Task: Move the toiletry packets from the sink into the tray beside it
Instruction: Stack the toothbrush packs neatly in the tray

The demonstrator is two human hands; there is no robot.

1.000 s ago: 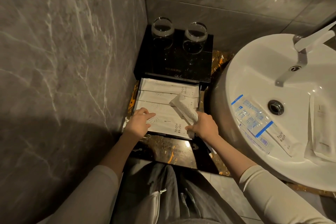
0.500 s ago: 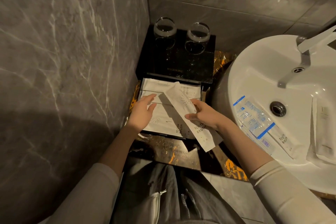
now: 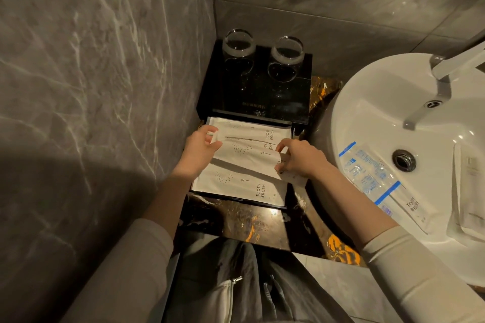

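Grey marble corner (image 3: pixel 105 86), dark veined counter (image 3: pixel 236 220); both hands (image 3: pixel 199 152) pinching one packet (image 3: pixel 244 157) over tray (image 3: pixel 236 198).

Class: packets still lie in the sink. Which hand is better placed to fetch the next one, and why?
Probably the right hand: it is nearer the sink, where the blue-striped packet lies. The left hand is at the tray's far side, by the wall.
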